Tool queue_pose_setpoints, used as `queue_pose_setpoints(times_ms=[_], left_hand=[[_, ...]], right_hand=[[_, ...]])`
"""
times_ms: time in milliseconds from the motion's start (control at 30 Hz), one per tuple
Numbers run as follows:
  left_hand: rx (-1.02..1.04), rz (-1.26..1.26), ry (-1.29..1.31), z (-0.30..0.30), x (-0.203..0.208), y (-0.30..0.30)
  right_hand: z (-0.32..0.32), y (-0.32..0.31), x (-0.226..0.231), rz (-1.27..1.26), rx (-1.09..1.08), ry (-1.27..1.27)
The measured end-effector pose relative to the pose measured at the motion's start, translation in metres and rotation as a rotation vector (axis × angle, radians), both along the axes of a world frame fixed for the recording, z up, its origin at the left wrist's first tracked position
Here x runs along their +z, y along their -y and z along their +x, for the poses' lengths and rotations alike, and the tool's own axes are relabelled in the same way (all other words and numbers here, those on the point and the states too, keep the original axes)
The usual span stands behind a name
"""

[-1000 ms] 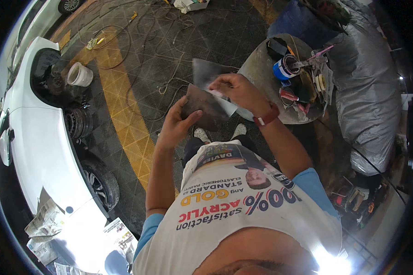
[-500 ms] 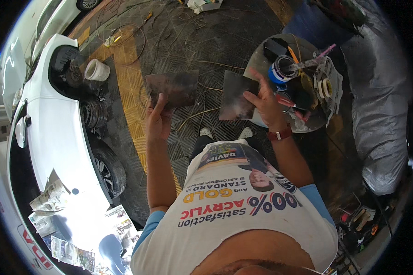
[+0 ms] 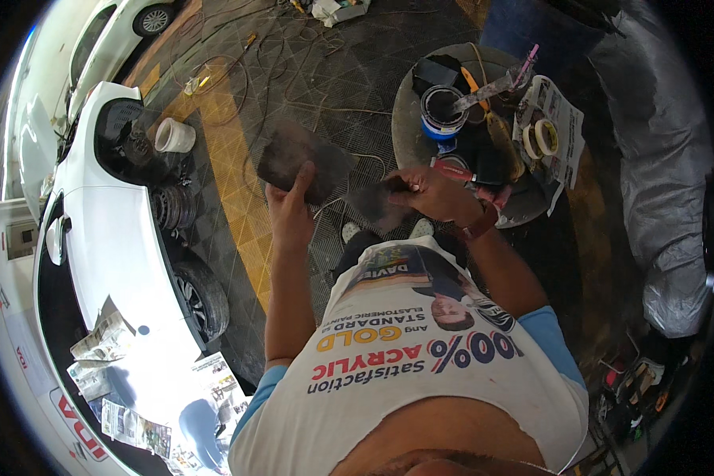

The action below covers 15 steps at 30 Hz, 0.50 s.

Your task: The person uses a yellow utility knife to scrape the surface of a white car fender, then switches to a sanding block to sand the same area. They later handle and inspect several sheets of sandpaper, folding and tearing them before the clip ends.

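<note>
My left hand [image 3: 292,213] grips a dark, thin, smudged sheet [image 3: 279,159], the thumb on top and the fingers underneath. My right hand [image 3: 440,194] pinches a smaller dark sheet [image 3: 371,205] by its right edge, with the knuckles turned up. The two sheets are close together, their near edges almost meeting; whether they touch I cannot tell. Both are too smeared by motion to show their material. Right beyond my right hand is a round tabletop [image 3: 407,119] with an open blue-and-white can [image 3: 443,119] and a red-handled tool [image 3: 456,170].
A flat stirrer [image 3: 492,94] leans from the can, near tape rolls [image 3: 541,139] on newspaper [image 3: 570,131]. At left stands a white car [image 3: 107,238] with loose wheels [image 3: 201,297] and a white bucket [image 3: 174,136]. Cables [image 3: 293,95] cross the floor; silver sheeting [image 3: 650,159] hangs right.
My right hand has turned over and moved left with its sheet, closer to the left one. The left sheet has tilted and shifted slightly right and down. The whole view has shifted a little.
</note>
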<state>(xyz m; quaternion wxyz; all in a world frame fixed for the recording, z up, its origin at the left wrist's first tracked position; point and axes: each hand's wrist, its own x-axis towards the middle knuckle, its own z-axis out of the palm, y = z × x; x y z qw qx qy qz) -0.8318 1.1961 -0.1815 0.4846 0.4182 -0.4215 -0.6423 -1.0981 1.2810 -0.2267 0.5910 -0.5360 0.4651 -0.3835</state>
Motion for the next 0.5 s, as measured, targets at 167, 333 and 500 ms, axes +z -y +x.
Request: queue_pose_setpoints(times_ms=[167,333,500], left_hand=[[0.044,0.221,-0.111,-0.011,-0.009,-0.009],[-0.115,0.335,-0.348,-0.033,-0.014,-0.027],[-0.201,0.208,-0.088,-0.054,-0.018,-0.034]], right_hand=[[-0.010,0.003,-0.007,0.069,-0.585,0.223],[-0.003,0.035,-0.004,0.107,-0.660,0.759],[0.008,0.039,-0.046,0.219,-0.505,0.827]])
